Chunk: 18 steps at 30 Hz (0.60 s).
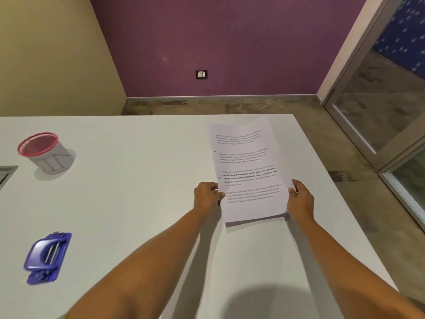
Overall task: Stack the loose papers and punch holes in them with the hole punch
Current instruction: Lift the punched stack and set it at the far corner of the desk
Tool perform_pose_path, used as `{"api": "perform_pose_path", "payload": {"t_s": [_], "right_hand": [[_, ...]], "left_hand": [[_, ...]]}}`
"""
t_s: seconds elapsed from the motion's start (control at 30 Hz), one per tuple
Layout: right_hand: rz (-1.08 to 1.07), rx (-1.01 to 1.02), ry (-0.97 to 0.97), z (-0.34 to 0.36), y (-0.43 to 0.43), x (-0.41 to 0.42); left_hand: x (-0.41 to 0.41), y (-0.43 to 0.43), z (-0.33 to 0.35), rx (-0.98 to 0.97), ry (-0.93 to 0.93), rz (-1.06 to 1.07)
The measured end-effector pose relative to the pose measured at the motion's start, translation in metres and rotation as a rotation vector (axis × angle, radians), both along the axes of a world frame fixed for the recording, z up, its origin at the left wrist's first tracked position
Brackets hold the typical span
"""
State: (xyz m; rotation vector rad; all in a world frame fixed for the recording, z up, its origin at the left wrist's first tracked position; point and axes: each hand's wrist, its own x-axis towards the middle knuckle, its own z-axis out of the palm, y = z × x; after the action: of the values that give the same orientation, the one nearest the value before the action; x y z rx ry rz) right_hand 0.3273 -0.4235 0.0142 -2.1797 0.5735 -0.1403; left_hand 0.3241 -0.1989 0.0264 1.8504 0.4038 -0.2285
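A stack of white printed papers (248, 166) stands tilted on its lower edge on the white table (138, 180), right of centre. My left hand (207, 195) grips the stack's left edge and my right hand (300, 198) grips its right edge, both near the bottom. The top sheet shows several paragraphs of text and a vertical crease. A blue hole punch (47, 257) lies on the table at the near left, far from both hands.
A red-rimmed mesh cup (44, 151) stands at the far left of the table. The table's right edge runs diagonally close to the papers, with bare floor beyond. A glass door (379, 100) is at the right.
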Motion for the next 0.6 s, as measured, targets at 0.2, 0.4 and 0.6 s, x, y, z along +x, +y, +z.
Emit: {"api": "perform_pose_path", "payload": {"t_s": [0.2,0.4,0.6], "right_hand": [[-0.093,-0.067,0.001,-0.018,-0.04,0.044],[-0.127,-0.174,0.008,-0.03,-0.066,0.065],[-0.129,-0.213,0.041,-0.039,-0.084,0.083]], "left_hand": [[0.047,-0.049,-0.019,0.055,0.006,-0.074],[0.088,-0.08,-0.024,0.13,-0.017,-0.115],[0.105,-0.095,-0.032,0.299,-0.057,-0.157]]}}
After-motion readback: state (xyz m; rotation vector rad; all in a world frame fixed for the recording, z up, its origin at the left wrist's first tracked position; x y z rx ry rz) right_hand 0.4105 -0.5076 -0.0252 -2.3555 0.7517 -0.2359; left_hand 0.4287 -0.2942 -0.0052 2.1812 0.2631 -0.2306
